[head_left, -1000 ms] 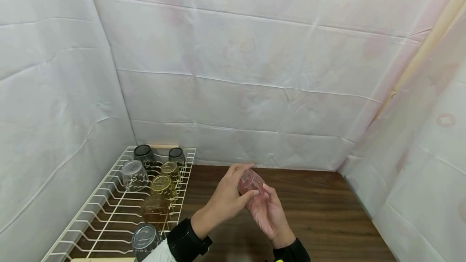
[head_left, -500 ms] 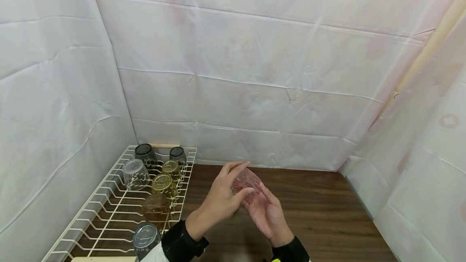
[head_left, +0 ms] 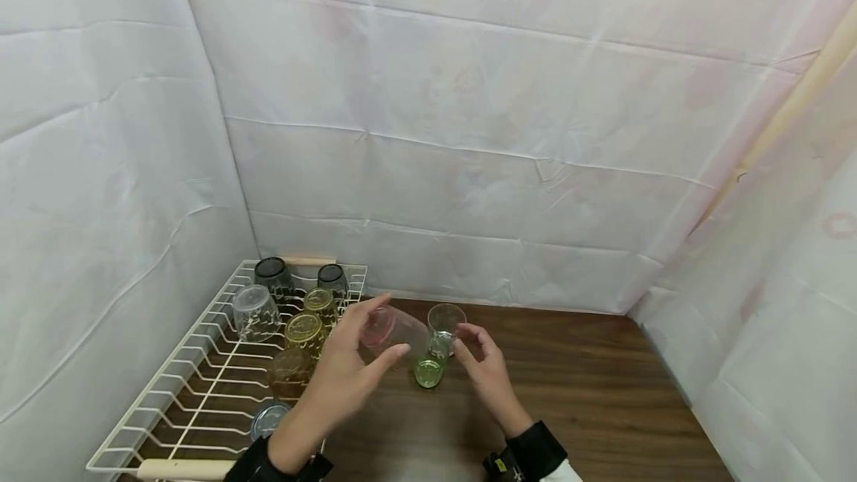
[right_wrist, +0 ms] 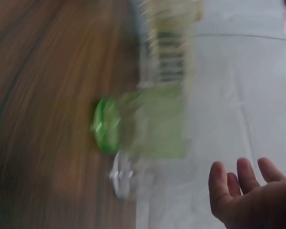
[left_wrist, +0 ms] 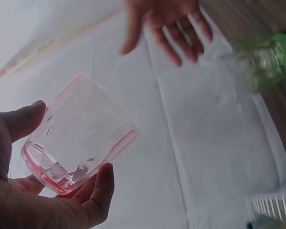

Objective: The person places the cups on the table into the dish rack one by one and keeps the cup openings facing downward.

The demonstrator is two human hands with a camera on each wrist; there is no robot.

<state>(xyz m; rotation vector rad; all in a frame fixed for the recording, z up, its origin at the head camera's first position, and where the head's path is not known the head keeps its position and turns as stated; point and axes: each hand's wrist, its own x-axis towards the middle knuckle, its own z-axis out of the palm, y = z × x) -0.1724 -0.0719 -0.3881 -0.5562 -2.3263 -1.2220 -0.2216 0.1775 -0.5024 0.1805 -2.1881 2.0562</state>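
White sheeting (head_left: 435, 132): covers the back and both sides, creased in long lines, with faint pinkish marks.
Wooden tabletop (head_left: 589, 400): dark brown with visible grain, beneath both hands.
Wire rack (head_left: 204, 399): cream-coloured, along the left side, with a pale bar at its near end.
Left hand (head_left: 341, 363): holds the pink glass, thumb on one side and fingers round the other, close to the base; the forearm crosses the rack's near right corner.
Right hand (head_left: 485, 367): loose, fingers bent and apart, just beside the standing clear glass; the right wrist view shows a gap between them.
Pink glass (head_left: 402, 333): in the left hand's grip, raised and tilted on its side, base towards the palm and mouth towards the right hand, well apart from that hand.
Racked glasses: two dark grey (head_left: 272, 274) at the far end, one clear, two yellow (head_left: 304, 331), one amber, one bluish (head_left: 269, 419) partly behind the left forearm.
Standing clear glass (head_left: 445, 318): upright on the wood, between the hands.
Green glass (head_left: 428, 372): upright, nearer the person than the clear one; whether they touch cannot be told.
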